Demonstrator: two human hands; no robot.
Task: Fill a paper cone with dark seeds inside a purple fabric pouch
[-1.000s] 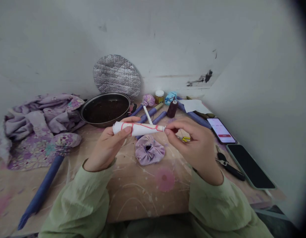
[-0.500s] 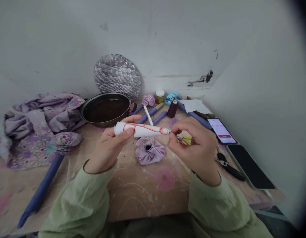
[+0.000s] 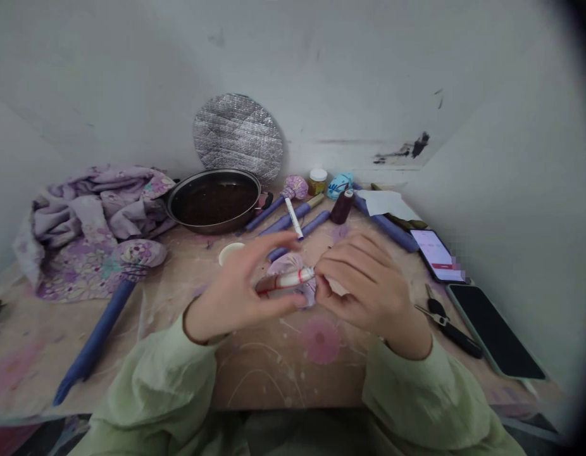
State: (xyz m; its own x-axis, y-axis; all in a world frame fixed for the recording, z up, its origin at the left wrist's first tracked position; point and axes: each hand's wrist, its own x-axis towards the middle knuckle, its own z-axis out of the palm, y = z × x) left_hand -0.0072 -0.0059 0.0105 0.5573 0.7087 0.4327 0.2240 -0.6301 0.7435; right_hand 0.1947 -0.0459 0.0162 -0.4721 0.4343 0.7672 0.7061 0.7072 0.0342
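A white roll with red lines (image 3: 289,279) is in the middle, between my two hands. My right hand (image 3: 369,285) pinches its narrow right end. Around the roll's left part, my left hand (image 3: 245,285) has its thumb and fingers spread apart; whether the palm touches the roll is hidden. Behind the roll, a purple flowered fabric ring (image 3: 287,262) lies on the table, partly covered by the roll and my left hand.
A dark pan (image 3: 214,201) and flowered cloth (image 3: 98,228) are at the back left, near a blue wrapped stick (image 3: 96,339). A dark thread spool (image 3: 343,207) stands behind my right hand. Two phones (image 3: 438,256) and keys (image 3: 449,326) lie right.
My left hand has opened from its grip on the roll and moved right along it. The roll now slants the other way, its right end lower. The view has shifted slightly.
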